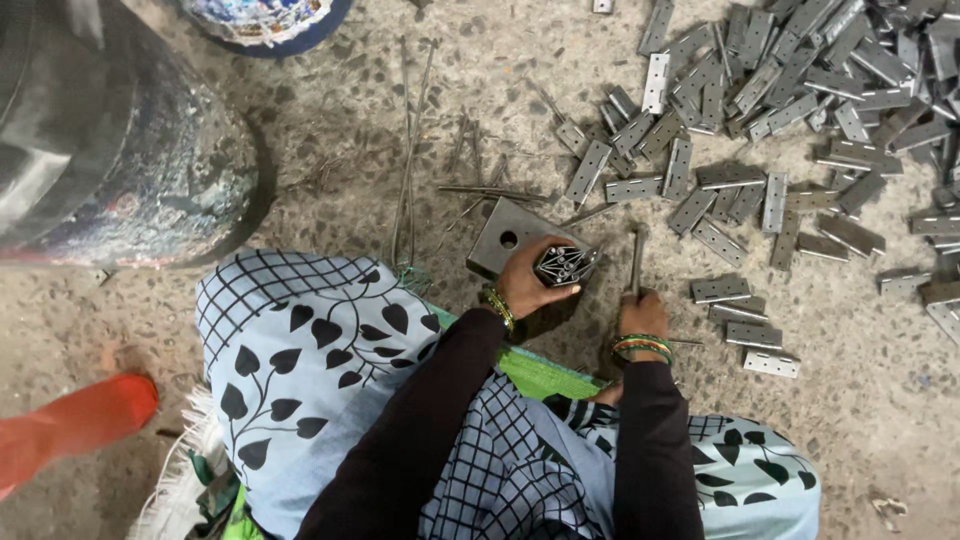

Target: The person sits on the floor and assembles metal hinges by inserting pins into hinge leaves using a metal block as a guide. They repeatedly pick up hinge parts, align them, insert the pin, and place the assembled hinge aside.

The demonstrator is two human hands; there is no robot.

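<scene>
My left hand (530,282) grips a small bundle of short metal pins (566,265) just above a dark square steel block (505,236) with a round hole, which lies on the floor. My right hand (642,312) is closed around an upright metal rod or tool (637,258) beside that block. Both wrists wear green and gold bangles, and black sleeves cover my arms. A large scatter of grey metal hinges (770,110) covers the floor ahead and to the right, the nearest ones (752,335) lying just right of my right hand.
Long thin wire rods (408,150) lie on the speckled concrete floor beyond the block. A big dark drum (110,140) stands at the left, a patterned round container (265,20) at the top. A red object (75,425) sits at lower left. Blue patterned cloth covers my knees.
</scene>
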